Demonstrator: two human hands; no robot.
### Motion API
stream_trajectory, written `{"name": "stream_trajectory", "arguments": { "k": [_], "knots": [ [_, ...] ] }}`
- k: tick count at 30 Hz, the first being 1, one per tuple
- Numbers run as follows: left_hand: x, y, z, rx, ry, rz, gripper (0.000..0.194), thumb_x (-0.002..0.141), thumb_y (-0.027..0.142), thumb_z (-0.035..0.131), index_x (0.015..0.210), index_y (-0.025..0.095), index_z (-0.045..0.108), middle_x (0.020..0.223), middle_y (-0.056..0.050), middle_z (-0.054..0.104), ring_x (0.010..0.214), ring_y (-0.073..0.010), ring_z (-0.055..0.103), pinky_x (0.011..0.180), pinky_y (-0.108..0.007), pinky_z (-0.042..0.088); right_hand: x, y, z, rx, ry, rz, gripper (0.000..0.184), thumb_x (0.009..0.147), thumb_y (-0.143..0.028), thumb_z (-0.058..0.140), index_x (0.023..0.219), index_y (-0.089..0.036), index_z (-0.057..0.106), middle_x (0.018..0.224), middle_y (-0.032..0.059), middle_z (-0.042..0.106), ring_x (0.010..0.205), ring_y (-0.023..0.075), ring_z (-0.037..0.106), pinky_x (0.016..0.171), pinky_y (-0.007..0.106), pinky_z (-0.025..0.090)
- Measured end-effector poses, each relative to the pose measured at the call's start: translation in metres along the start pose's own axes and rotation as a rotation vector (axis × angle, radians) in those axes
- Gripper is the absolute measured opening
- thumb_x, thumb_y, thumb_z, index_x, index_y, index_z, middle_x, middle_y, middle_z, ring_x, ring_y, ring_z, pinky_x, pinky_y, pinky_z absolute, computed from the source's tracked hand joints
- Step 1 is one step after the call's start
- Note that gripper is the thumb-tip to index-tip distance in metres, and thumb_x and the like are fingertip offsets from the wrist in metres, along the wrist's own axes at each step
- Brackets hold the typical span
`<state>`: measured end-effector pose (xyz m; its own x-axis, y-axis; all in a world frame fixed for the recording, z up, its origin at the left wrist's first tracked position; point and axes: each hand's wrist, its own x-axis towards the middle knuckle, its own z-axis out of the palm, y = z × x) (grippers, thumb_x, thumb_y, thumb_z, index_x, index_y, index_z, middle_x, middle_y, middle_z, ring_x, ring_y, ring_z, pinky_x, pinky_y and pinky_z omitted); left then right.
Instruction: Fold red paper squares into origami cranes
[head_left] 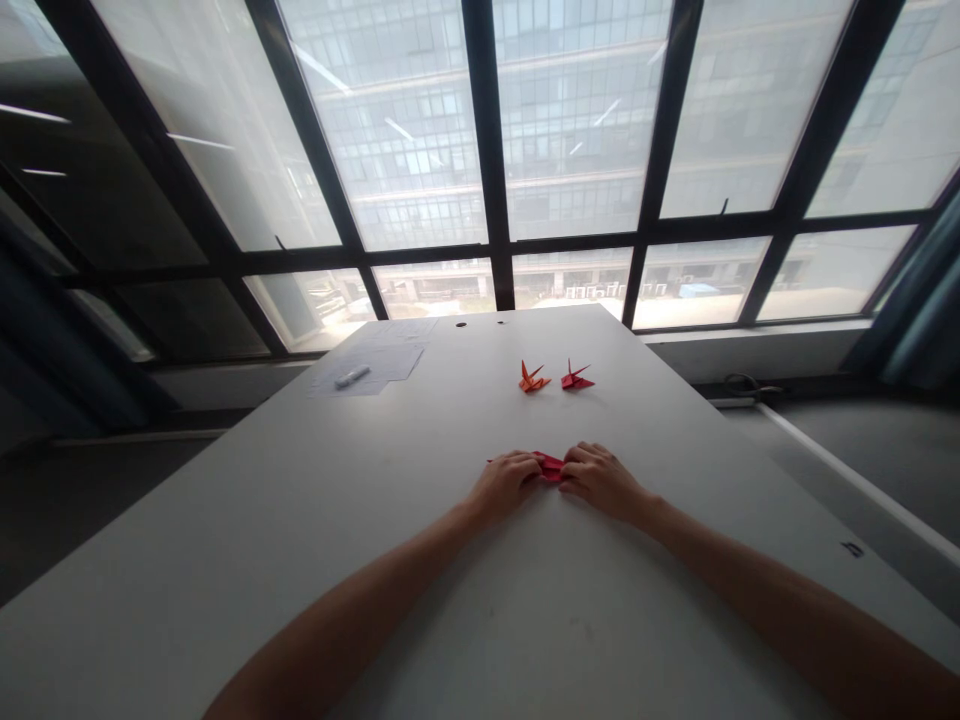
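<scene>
Red folded paper (551,466) lying on white tabletop (225,520), pinched between your hands. You're holding it from both sides, left hand (504,483) and right hand (602,481) each with grip clenched on paper, keeping folds pressed flat. Orange paper crane (533,378) and red paper crane (577,377) standing ahead, clear of your hands; paper sheets (382,362) and white pen (352,376) lying farther left, leaving open room around hands.
</scene>
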<state>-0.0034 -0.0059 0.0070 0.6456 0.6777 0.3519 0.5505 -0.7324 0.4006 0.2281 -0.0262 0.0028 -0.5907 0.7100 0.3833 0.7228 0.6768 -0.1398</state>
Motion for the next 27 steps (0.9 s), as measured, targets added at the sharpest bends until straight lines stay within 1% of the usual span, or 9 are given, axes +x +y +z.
{"name": "stream_trajectory", "arguments": {
  "k": [5, 10, 13, 15, 18, 21, 24, 27],
  "knots": [
    [0.002, -0.002, 0.002, -0.055, 0.016, -0.070, 0.022, 0.094, 0.026, 0.052, 0.098, 0.022, 0.073, 0.109, -0.004, 0.072, 0.103, -0.0196, 0.064, 0.096, -0.031, 0.046, 0.000, 0.006, 0.005, 0.077, 0.037, 0.083, 0.020, 0.099, -0.024, 0.052, 0.089, -0.021, 0.070, 0.092, 0.0043, 0.066, 0.087, 0.0178, 0.057, 0.081, 0.030, 0.041],
    [0.004, 0.000, 0.001, -0.081, 0.027, -0.137, 0.023, 0.095, 0.026, 0.049, 0.092, 0.021, 0.071, 0.104, -0.003, 0.072, 0.098, -0.0193, 0.063, 0.091, -0.030, 0.047, 0.001, 0.009, 0.007, 0.121, 0.037, 0.096, 0.016, 0.095, -0.026, 0.057, 0.086, -0.021, 0.070, 0.091, 0.0043, 0.066, 0.087, 0.0190, 0.057, 0.082, 0.031, 0.041],
    [0.004, 0.002, 0.000, -0.078, 0.029, -0.163, 0.022, 0.094, 0.025, 0.049, 0.102, 0.022, 0.070, 0.104, -0.002, 0.071, 0.097, -0.0195, 0.063, 0.090, -0.031, 0.047, 0.002, 0.010, 0.012, 0.179, 0.056, 0.153, 0.017, 0.094, -0.021, 0.055, 0.085, -0.020, 0.069, 0.089, 0.0045, 0.065, 0.088, 0.0191, 0.058, 0.081, 0.030, 0.042],
    [0.003, 0.003, 0.000, -0.072, 0.034, -0.169, 0.026, 0.094, 0.025, 0.048, 0.110, 0.024, 0.068, 0.105, -0.002, 0.071, 0.097, -0.0196, 0.063, 0.090, -0.031, 0.047, 0.003, 0.010, 0.016, 0.229, 0.085, 0.199, 0.015, 0.092, -0.019, 0.055, 0.083, -0.020, 0.068, 0.087, 0.0040, 0.065, 0.086, 0.0186, 0.058, 0.079, 0.029, 0.042],
    [0.003, 0.001, 0.001, -0.067, 0.019, -0.131, 0.031, 0.095, 0.024, 0.045, 0.114, 0.026, 0.070, 0.111, -0.002, 0.071, 0.102, -0.0201, 0.062, 0.094, -0.032, 0.047, 0.004, 0.012, 0.020, 0.308, 0.129, 0.291, 0.008, 0.086, -0.017, 0.058, 0.086, -0.020, 0.066, 0.083, 0.0020, 0.064, 0.078, 0.0169, 0.057, 0.072, 0.027, 0.042],
    [0.003, -0.001, 0.002, -0.043, -0.011, -0.078, 0.034, 0.096, 0.025, 0.045, 0.116, 0.030, 0.072, 0.118, -0.001, 0.070, 0.108, -0.0206, 0.061, 0.099, -0.033, 0.045, 0.005, 0.013, 0.020, 0.367, 0.134, 0.338, 0.008, 0.082, -0.016, 0.059, 0.084, -0.019, 0.066, 0.078, 0.0012, 0.063, 0.071, 0.0160, 0.057, 0.067, 0.026, 0.041],
    [0.002, -0.001, 0.000, 0.010, -0.061, -0.037, 0.034, 0.096, 0.026, 0.047, 0.119, 0.034, 0.071, 0.120, 0.000, 0.069, 0.112, -0.0208, 0.059, 0.103, -0.034, 0.043, 0.006, 0.013, 0.020, 0.383, 0.138, 0.308, 0.015, 0.082, -0.012, 0.056, 0.081, -0.019, 0.069, 0.082, 0.0032, 0.066, 0.077, 0.0170, 0.059, 0.072, 0.027, 0.043],
    [0.001, 0.001, -0.001, 0.067, -0.085, -0.001, 0.036, 0.096, 0.023, 0.047, 0.122, 0.034, 0.068, 0.123, 0.000, 0.067, 0.116, -0.0207, 0.057, 0.103, -0.034, 0.042, 0.004, 0.014, 0.018, 0.379, 0.134, 0.292, 0.022, 0.082, -0.008, 0.054, 0.087, -0.020, 0.072, 0.087, 0.0043, 0.067, 0.084, 0.0177, 0.060, 0.077, 0.027, 0.044]
  ]
}}
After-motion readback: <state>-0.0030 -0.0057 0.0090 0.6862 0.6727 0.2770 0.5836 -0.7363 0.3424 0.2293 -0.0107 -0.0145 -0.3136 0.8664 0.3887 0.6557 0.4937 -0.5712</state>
